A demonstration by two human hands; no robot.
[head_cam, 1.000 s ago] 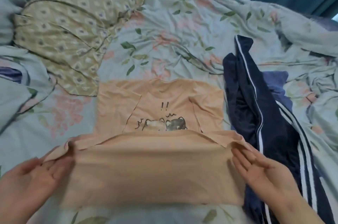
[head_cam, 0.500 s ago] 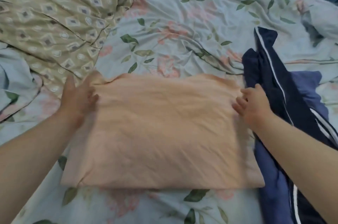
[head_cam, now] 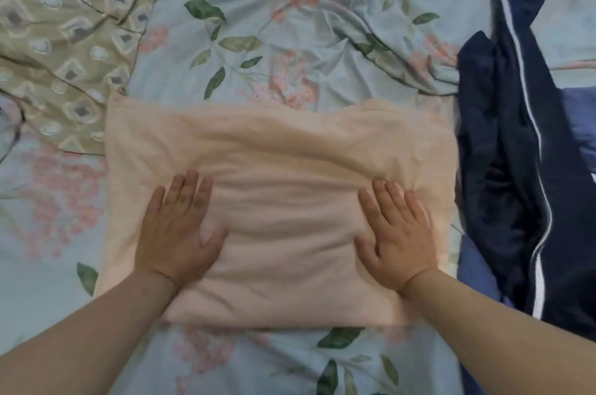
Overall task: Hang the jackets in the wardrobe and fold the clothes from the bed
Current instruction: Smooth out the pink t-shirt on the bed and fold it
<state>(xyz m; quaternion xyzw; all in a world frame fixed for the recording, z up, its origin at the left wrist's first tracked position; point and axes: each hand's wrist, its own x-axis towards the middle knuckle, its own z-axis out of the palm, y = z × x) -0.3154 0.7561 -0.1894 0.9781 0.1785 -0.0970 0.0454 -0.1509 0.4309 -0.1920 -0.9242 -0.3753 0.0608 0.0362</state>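
A peach T-shirt (head_cam: 280, 149) lies folded into a rectangle on the floral bed sheet (head_cam: 290, 39), its printed front hidden inside the fold. My left hand (head_cam: 179, 227) rests flat, palm down, on the shirt's left part. My right hand (head_cam: 396, 233) lies flat on its right part. Both hands have their fingers spread and grip nothing. A dark navy jacket (head_cam: 516, 149) with white stripes lies crumpled just right of the shirt.
A beige garment with a diamond pattern (head_cam: 64, 39) lies at the upper left, touching the shirt's far-left corner. A lighter blue cloth (head_cam: 580, 123) shows under the navy jacket at the right edge. Floral sheet stretches beyond the shirt.
The shirt's lower half was folded up over the printed front. My hands let go of its far corners and came back to press flat on the folded shirt.
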